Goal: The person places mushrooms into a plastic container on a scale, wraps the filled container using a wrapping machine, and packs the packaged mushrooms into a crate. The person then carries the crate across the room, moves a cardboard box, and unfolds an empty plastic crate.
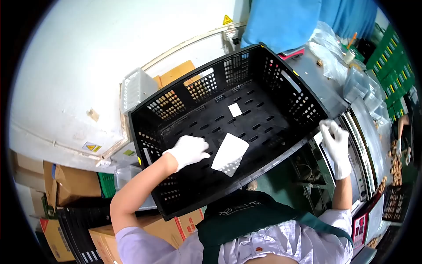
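A large black plastic crate [272,116] with perforated walls lies tilted in front of me. On its floor are a small white square [234,110] and a larger white sheet [228,152], whose lower part is dotted with light spots. My left hand, white-gloved [189,152], is over the crate's left part, just left of the larger sheet, its fingers bent; whether they hold anything cannot be made out. Beside the crate's right corner is my right hand [336,145], also gloved, with fingers curled near the rim; their grip is unclear.
Cardboard boxes [79,185] and stacked black crates [83,231] stand at the lower left. A clear plastic bin [134,90] is beyond the left edge. Metal equipment [360,149] is on the right, with green crates [391,61] behind. Another person's gloved hand [398,147] shows far right.
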Demonstrator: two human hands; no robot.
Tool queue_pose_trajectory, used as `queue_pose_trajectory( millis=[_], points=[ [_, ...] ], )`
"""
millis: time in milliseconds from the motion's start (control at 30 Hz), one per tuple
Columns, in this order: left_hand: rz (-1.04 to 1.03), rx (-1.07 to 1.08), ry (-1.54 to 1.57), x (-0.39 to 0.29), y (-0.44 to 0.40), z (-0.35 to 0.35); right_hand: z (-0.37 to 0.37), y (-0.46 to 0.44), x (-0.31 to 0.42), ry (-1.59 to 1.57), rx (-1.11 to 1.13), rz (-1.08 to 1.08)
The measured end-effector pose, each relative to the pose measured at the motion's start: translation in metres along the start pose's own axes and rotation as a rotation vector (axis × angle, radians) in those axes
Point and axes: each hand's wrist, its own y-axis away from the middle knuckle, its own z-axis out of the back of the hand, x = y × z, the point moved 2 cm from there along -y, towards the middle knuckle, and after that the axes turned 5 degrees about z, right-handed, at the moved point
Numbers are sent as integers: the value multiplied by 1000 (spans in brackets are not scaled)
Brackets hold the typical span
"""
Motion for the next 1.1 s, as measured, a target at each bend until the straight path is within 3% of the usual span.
queue_pose_trajectory(
  millis=[233, 300, 333, 367, 433, 500, 633, 667, 700, 767, 833, 900, 933, 1000, 1033, 1100],
  points=[
    [-330, 168, -178, -48, -107, -48, 21, 140, -65, 135, -170, -387],
    [-553, -78, -191, -55, -121, -57, 19, 183, -64, 141, -201, -487],
    [-555, -68, -234, -56, -130, -61, 18, 205, -65, 271, -191, -469],
    [-411, 13, -11, -58, -138, -66, 17, 227, -65, 402, -173, -450],
    [-449, 58, -40, -55, -152, -70, 9, 262, -54, 385, -244, -535],
    [-655, -57, -37, -39, -157, -85, 6, 287, -32, 336, -257, -716],
    [-488, -178, 240, -21, -175, -57, -4, 335, -13, 341, -238, -843],
    [-319, -46, 339, -19, -182, -39, -7, 345, -11, 363, -255, -832],
    [-256, -67, 594, -27, -177, -14, -8, 350, -7, 359, -281, -843],
    [-255, -236, 800, -23, -189, 8, -10, 359, -1, 340, -243, -882],
    [-279, -372, 996, -26, -200, 33, -10, 362, 8, 445, -311, -698],
    [-264, -523, 901, -48, -190, 72, -12, 360, 16, 401, -376, -640],
    [-310, -704, 792, -60, -187, 88, -16, 360, 18, 371, -406, -600],
    [-414, -864, 759, -101, -167, 111, -29, 359, 17, 316, -454, -485],
    [-318, -831, 695, -137, -139, 125, -34, 359, 19, 297, -476, -418],
    [-492, -790, 641, -198, -106, 120, -41, 357, 27, 54, -401, -455]
  ],
)
